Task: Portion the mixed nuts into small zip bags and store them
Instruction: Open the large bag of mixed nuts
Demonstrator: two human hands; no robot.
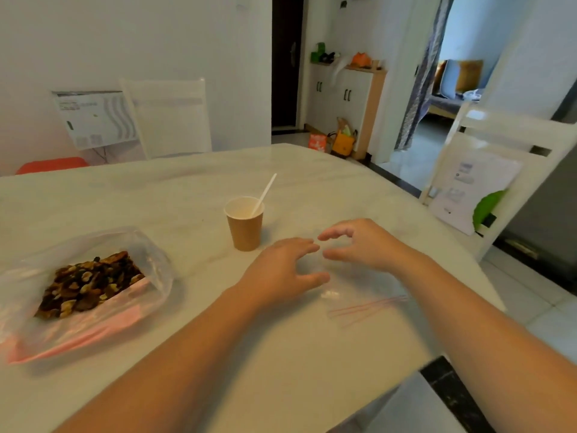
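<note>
Two bare arms reach out from the near edge over the pale table (156,195). Both hands sit close together over a little pile of small zip bags (352,295), which lie flat on the table just right of the middle. These bags are clear and very hard to see; only their thin pink zip lines show. Fingers on the left hand (282,267) are spread and bent, with the tips down on the plastic. Fingers on the right hand (359,243) are curved too, thumb and first finger near each other, but I cannot tell if they pinch a bag yet. It looks like the person is trying to pick one bag off the pile. Next, I think, they must lift one thin bag free and pull its top open, which is fiddly with slippery plastic. Far to the left lies a big clear bag (93,276) with its mouth open, and the mixed nuts (90,284) sit inside in a brown and yellow heap. A brown paper cup (245,229) stands in the middle, just behind the hands, with a white spoon (265,192) leaning in it.
</note>
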